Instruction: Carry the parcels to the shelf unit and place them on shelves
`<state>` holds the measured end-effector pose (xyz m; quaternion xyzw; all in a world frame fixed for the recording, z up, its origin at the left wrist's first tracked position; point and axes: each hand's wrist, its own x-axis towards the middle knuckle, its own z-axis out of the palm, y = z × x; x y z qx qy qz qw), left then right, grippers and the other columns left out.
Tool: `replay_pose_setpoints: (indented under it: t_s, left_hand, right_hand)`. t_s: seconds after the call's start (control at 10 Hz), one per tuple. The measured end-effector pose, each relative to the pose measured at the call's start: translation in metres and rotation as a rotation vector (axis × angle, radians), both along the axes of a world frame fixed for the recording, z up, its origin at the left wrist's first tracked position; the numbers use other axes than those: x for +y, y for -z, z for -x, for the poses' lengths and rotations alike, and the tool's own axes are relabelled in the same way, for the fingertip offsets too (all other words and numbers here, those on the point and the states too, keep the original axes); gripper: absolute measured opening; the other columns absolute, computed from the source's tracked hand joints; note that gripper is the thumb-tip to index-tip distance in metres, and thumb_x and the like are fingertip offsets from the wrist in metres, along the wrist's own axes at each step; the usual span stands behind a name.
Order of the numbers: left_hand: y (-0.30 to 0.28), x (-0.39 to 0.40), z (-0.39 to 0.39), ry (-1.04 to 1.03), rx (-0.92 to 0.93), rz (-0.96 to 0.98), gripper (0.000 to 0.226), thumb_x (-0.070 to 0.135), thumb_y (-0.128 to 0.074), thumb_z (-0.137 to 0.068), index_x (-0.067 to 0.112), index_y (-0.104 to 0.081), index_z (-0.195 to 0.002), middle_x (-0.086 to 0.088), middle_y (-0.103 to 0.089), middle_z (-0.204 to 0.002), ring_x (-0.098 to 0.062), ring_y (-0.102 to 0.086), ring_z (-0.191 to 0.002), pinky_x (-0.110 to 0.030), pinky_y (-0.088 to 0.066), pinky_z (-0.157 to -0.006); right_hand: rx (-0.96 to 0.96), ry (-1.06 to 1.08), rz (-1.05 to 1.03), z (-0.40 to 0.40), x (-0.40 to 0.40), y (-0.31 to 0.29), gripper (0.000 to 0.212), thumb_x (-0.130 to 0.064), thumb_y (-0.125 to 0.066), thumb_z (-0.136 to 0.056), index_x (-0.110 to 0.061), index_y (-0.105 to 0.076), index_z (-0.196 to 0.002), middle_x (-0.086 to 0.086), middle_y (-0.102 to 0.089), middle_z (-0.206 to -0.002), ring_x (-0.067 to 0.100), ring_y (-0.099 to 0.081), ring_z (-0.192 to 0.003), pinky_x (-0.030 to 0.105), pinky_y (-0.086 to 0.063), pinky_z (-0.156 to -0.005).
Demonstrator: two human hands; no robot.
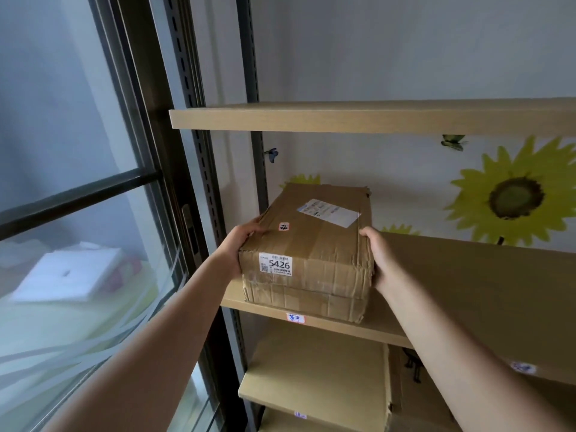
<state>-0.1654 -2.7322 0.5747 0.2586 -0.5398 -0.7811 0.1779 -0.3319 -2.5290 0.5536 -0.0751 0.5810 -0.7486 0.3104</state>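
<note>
1. Shelf unit (pixel 311 319): wooden boards on dark slotted uprights, against a white wall with three visible sunflower decals (pixel 511 194); a window (pixel 78 182) fills frame left.
2. Parcel (pixel 311 244): one, labelled 5426, centre frame, resting on the middle shelf.
3. Left hand (pixel 240 241) and right hand (pixel 381 260): clamped on the parcel's opposite sides.
4. Other boxes visible: two below (pixel 318 378), one large at right (pixel 483 300).

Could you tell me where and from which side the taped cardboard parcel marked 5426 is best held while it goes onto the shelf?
Grip the parcel by its two short side faces near the front corners, coming from the open front. The left hand and right hand already clasp it there. A large carton crowds its right, and the shelf bears its base, so the sides seem the best hold.
</note>
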Motion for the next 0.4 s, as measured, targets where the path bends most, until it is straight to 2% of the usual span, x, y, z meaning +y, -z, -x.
replay_pose_setpoints:
  t_s: [0.1,0.2,0.3,0.4]
  left_hand:
    - [0.006,0.0,0.002,0.02,0.006,-0.041,0.027,0.013,-0.054,-0.094,0.022,-0.067,-0.116,-0.01,-0.078,-0.071,-0.025,-0.073,-0.055,-0.034,-0.061,-0.054]
    - [0.01,-0.001,0.005,0.049,-0.001,-0.023,0.023,0.013,-0.053,-0.096,0.021,-0.066,-0.113,-0.009,-0.078,-0.069,-0.024,-0.074,-0.054,-0.034,-0.061,-0.054]
    - [0.01,-0.002,0.0,0.083,0.005,0.03,0.03,0.01,-0.051,-0.096,0.028,-0.064,-0.117,-0.01,-0.081,-0.087,-0.026,-0.076,-0.068,-0.035,-0.062,-0.063]
    - [0.002,-0.011,-0.009,0.048,0.03,0.161,0.043,0.008,-0.048,-0.098,0.028,-0.057,-0.135,-0.008,-0.072,-0.123,-0.023,-0.072,-0.102,-0.035,-0.058,-0.088]
  right_hand:
    - [-0.011,0.002,-0.004,0.002,-0.005,0.004,0.029,-0.035,-0.049,-0.089,-0.014,-0.065,-0.101,0.007,-0.068,-0.075,0.019,-0.066,-0.058,0.026,-0.052,-0.055]
    - [0.02,-0.005,-0.001,0.006,-0.004,0.006,0.032,-0.034,-0.049,-0.088,-0.013,-0.064,-0.106,0.009,-0.067,-0.081,0.022,-0.064,-0.067,0.03,-0.051,-0.062]
    - [0.037,-0.025,-0.071,-0.001,0.003,0.003,0.026,-0.034,-0.051,-0.091,-0.014,-0.064,-0.101,0.007,-0.065,-0.082,0.02,-0.06,-0.07,0.028,-0.046,-0.062]
    - [0.159,0.12,-0.145,-0.004,0.013,0.001,0.03,-0.035,-0.05,-0.093,-0.015,-0.063,-0.111,0.007,-0.063,-0.112,0.02,-0.054,-0.093,0.03,-0.039,-0.079]
